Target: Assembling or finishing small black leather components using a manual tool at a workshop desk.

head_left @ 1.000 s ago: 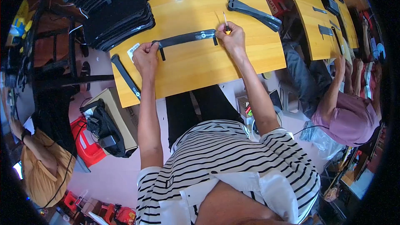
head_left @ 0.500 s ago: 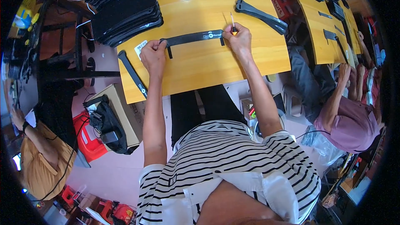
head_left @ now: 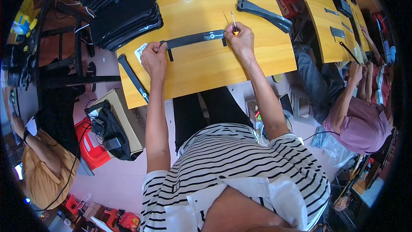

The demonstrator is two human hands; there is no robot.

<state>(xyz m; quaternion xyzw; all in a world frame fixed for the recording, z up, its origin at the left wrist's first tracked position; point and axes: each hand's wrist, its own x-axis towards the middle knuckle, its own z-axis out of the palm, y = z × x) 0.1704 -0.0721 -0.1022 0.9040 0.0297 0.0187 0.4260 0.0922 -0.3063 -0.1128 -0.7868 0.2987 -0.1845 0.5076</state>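
Yellow wood-grain tabletop (head_left: 201, 73), head view, above a pink floor (head_left: 116, 180); a second tabletop (head_left: 322, 30) stands at the right, with co-workers seated to both sides. Black stacked pieces (head_left: 128, 28) fill the far left corner, and a red plastic stool (head_left: 88, 148) and an open cardboard box (head_left: 136, 133) stand on the floor at the left. Black strip (head_left: 189, 40): located at mid-tabletop, its long axis running left to right, roughly parallel to the near edge, the right end slightly farther from the person. Two short dark tabs, one near each end, point toward the near edge. The strip is flat, narrow and slightly bowed, with pale printing near its right end; whether it touches the wood cannot be told. Hands: well apart; the left hand (head_left: 154, 58) pinches the left end, the right hand (head_left: 241, 42) the right end, also holding a yellow-and-black screwdriver (head_left: 235, 29), shaft toward the far edge.
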